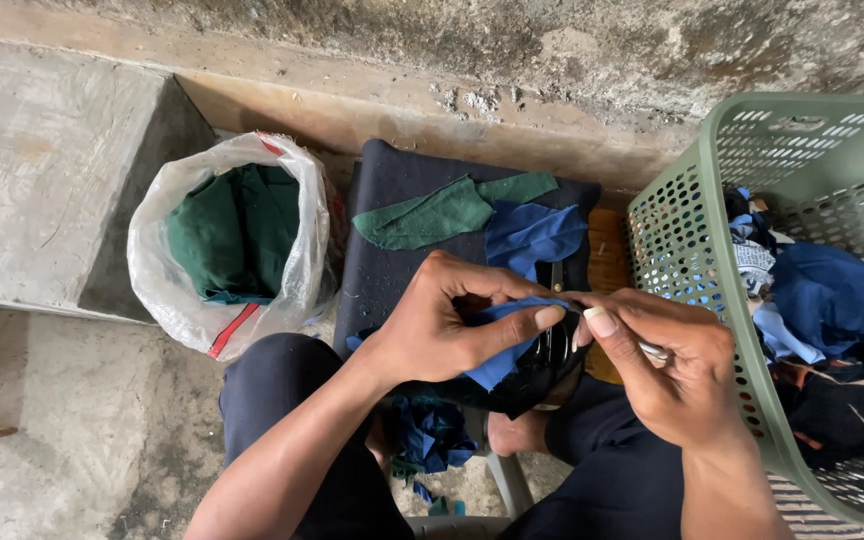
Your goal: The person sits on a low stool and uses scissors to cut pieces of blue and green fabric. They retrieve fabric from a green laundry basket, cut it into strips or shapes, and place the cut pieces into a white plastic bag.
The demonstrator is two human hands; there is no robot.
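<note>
Blue fabric scrap (512,335) pinched at centre frame, held over the lap. Left hand (442,325) curled tight around it, thumb pressed along the top edge, fingers folded under. Right hand (667,375) closed too, thumb and forefinger nipping the scrap's right tip, a thin pale tool handle (652,350) tucked in the same grip; hard to tell what kind. Just beyond the hands, dark cushion (392,270) carrying a green cloth piece (432,215) and another blue cloth piece (532,235). Far left, clear plastic bag (167,290) with red stripe markings, mouth open, stuffed with dark green fabric (237,235), set against a concrete ledge (42,170). Right side, green perforated plastic basket (682,240), tilted, loaded with blue and dark garments (832,305). Near bottom, more blue offcuts (432,435) hanging between the knees above the concrete floor (52,430).
</note>
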